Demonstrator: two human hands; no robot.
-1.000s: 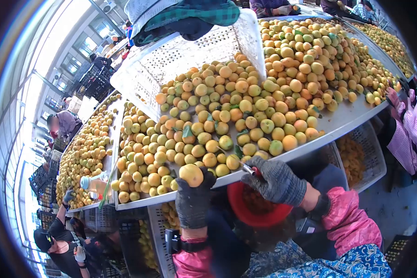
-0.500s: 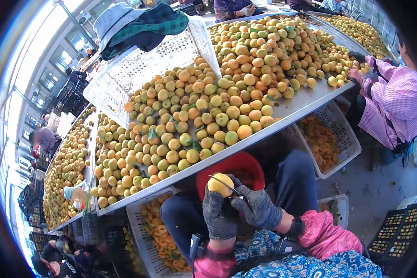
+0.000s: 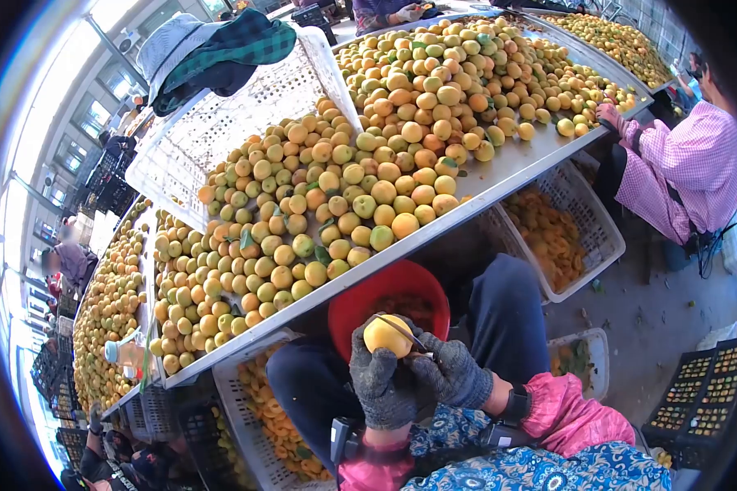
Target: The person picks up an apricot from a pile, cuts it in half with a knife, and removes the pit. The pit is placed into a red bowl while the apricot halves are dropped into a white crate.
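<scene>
My left hand, in a dark grey knitted glove, is closed around a yellow apricot. In my right hand, gloved the same way, is a small knife; its thin blade lies against the right side of the fruit. Both hands are close together between my knees. Just beyond them is a red basin with apricot pieces inside, partly covered by my hands and the fruit.
A metal-edged table bears a large heap of apricots and a tilted white crate. Crates of halved apricots stand beneath its edge. At right sits a person in a pink checked top; black trays lie on the floor.
The knife blade has shifted from across the apricot's top to its right side. My view has shifted slightly. The person at right has moved their hands at the table edge.
</scene>
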